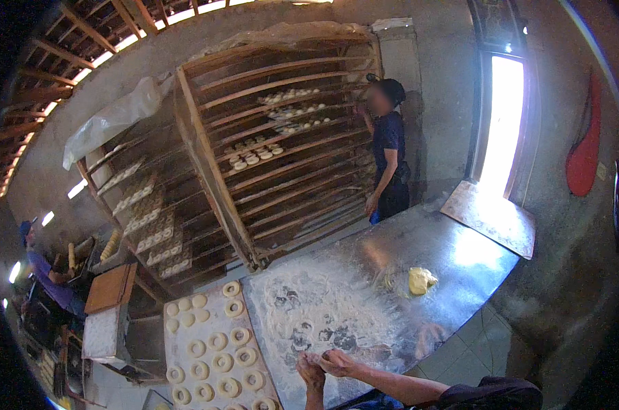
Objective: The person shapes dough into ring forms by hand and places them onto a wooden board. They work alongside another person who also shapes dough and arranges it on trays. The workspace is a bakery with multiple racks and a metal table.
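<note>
Right hand (338, 363) half-curled against left hand (310, 370)

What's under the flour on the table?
Dark tabletop shows through patches in the flour, some near the left hand and right hand. Where flour lies thick, the surface is covered.

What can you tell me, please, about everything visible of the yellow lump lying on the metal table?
The yellow lump is a single irregular, soft-looking mass, pale yellow with an uneven surface; whether it is dough or some fat is unclear. It lies on a shiny part of the metal table, to the right of the thick white floury patch. It seems to touch only the table; the left hand and right hand are both apart from it.
</note>
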`<state>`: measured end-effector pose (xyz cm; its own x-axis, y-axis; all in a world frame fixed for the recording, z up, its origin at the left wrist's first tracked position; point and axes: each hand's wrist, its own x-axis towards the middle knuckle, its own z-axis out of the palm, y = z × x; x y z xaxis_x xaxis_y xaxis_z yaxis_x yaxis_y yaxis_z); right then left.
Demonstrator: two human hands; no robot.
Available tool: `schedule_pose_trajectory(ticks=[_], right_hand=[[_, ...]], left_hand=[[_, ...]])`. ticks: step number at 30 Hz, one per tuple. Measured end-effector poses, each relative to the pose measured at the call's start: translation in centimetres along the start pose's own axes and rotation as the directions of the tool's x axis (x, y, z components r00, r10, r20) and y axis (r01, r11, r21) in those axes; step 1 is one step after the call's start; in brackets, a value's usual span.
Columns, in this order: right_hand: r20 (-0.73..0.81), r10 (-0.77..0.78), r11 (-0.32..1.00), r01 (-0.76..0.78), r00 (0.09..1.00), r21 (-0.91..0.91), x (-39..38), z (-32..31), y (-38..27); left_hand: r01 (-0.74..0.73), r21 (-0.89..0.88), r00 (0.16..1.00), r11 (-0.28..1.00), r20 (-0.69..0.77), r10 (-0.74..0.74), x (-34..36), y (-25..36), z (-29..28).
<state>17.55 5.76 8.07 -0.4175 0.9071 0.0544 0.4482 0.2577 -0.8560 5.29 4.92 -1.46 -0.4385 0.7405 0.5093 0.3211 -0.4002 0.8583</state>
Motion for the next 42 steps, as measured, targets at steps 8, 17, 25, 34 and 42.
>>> schedule_pose_trajectory(ticks=[8, 17, 25, 34, 42], right_hand=[[-0.073, -0.108, 0.990, 0.114, 0.991, 0.083, 0.4, 0.6, 1.6], [-0.029, -0.130, 0.991, 0.130, 0.991, 0.005, -1.3, -2.4, -1.4], [0.185, 0.112, 0.993, -0.116, 0.976, 0.011, 0.1, -1.5, 1.1], [0.173, -0.081, 0.928, 0.011, 0.981, 0.373, 4.1, 1.4, 1.3], [-0.153, -0.421, 0.898, 0.387, 0.894, -0.208, 24.1, -17.7, -10.6]], left_hand=[[0.420, -0.363, 0.907, 0.832, 0.148, -0.394, 0.5, 2.9, 0.6], [-0.045, 0.219, 0.970, 0.975, 0.242, -0.009, -0.4, 0.0, -0.1], [0.526, -0.434, 0.845, 0.732, 0.169, -0.507, -2.3, -3.3, 0.4], [0.382, -0.133, 0.912, 0.914, 0.216, -0.350, -0.5, -7.5, -4.8], [0.389, 0.170, 0.917, 0.906, 0.019, -0.398, 0.7, -4.0, -16.1]])
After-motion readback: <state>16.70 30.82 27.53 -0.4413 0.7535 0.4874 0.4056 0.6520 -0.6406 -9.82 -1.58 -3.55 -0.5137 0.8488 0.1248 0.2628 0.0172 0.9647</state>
